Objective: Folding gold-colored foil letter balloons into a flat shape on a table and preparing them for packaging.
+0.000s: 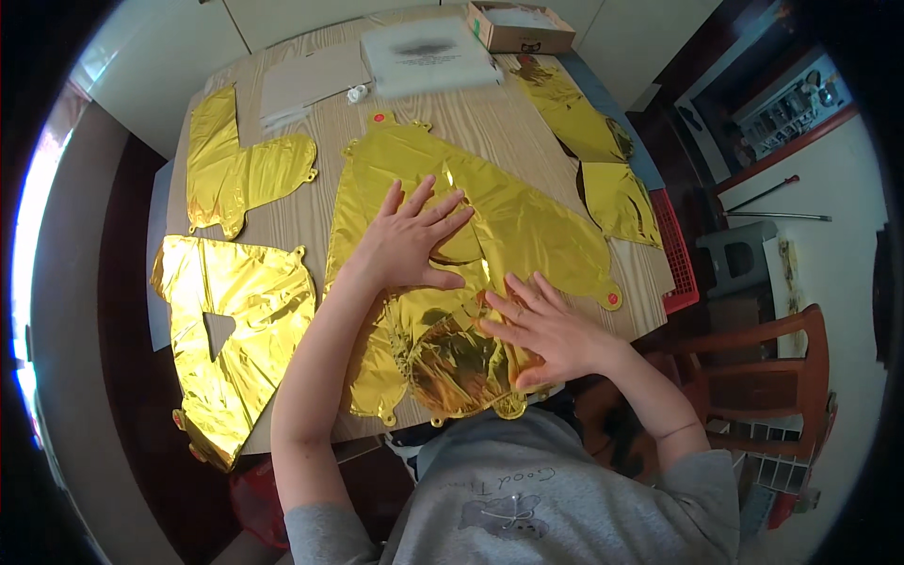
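Observation:
A large deflated gold foil balloon [527, 217] lies flat on the wood-grain table in front of me, with small tabs along its edges and a red mark at two of its corners. My left hand [412, 243] rests on its middle, palm down with fingers spread. Lower and to the right, my right hand [551, 331] also presses on the foil, fingers apart. Below my hands the near part of the foil is creased and shiny, reaching the table's front edge. Neither hand grips anything.
Two more flat gold foil balloons, an upper one [226, 169] and a lower one with a cutout [268, 292], lie at left. Folded gold foil [617, 202] runs along the right edge. White packaging [428, 56] and a cardboard box [521, 36] stand at the back. A wooden chair [753, 330] is at right.

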`<state>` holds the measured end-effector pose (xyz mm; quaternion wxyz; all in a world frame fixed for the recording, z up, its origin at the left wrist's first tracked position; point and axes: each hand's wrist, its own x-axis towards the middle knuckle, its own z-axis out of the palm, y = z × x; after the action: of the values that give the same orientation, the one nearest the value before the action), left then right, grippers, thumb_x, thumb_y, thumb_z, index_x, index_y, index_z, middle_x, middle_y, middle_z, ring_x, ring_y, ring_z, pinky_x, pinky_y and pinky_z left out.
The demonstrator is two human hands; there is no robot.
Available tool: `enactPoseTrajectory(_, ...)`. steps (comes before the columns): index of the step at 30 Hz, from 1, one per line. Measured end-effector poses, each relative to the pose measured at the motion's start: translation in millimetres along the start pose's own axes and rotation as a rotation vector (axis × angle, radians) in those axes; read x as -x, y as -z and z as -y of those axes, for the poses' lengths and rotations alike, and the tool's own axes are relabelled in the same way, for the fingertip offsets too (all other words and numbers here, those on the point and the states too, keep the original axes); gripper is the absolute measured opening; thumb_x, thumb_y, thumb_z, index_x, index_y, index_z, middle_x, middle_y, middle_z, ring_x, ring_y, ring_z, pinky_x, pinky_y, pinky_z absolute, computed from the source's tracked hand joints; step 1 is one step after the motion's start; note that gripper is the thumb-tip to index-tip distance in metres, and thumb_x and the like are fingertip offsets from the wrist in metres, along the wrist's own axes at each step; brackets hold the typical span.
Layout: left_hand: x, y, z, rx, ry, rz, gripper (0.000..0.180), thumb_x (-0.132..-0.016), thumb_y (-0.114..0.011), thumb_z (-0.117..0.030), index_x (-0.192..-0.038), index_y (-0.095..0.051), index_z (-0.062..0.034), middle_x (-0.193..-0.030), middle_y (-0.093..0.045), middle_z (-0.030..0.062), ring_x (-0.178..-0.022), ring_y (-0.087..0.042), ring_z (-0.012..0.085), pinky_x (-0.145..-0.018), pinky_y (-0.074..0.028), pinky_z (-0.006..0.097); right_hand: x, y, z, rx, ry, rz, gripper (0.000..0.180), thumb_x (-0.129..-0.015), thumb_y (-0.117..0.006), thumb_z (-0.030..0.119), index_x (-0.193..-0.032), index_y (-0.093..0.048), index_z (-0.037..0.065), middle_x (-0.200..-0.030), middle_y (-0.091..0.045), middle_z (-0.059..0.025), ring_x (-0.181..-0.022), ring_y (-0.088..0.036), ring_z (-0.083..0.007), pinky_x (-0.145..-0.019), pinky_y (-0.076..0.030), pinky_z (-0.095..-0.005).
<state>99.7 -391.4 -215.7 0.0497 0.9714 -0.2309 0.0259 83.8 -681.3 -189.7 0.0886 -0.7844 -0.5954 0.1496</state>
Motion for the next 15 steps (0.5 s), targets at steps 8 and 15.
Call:
enactPoseTrajectory(8, -0.1, -0.3, 1.0, 0.029, -0.019, 0.007, 0.105, -0.07, -0.058, -0.078, -0.152, -0.034, -0.0172, -0.156, -0.034, 0.0007, -0.147, -0.021, 0.0308, -0.119, -0.01, 0.056, -2.7, -12.8, -6.0, 0.003, -0.04, -0.241, 0.054, -0.089, -0.064, 0.037, -0.134, -0.055, 0.008, -0.144, -0.049, -0.0067, -0.137, -0.041, -0.0269, -0.113, -0.03, -0.0499)
enactPoseTrajectory(15, -0.3, 1.0, 0.9, 0.044, -0.048, -0.013, 0.093, -0.077, -0.057, -0.069, -0.151, -0.035, -0.0159, -0.155, -0.036, 0.0026, -0.146, -0.025, 0.0304, -0.119, -0.011, 0.055, -4.9, -2.8, -4.9, 0.078, -0.077, -0.194, 0.062, -0.085, -0.064, 0.05, -0.134, -0.056, 0.014, -0.146, -0.048, -0.0045, -0.14, -0.036, -0.0294, -0.113, -0.027, -0.0532)
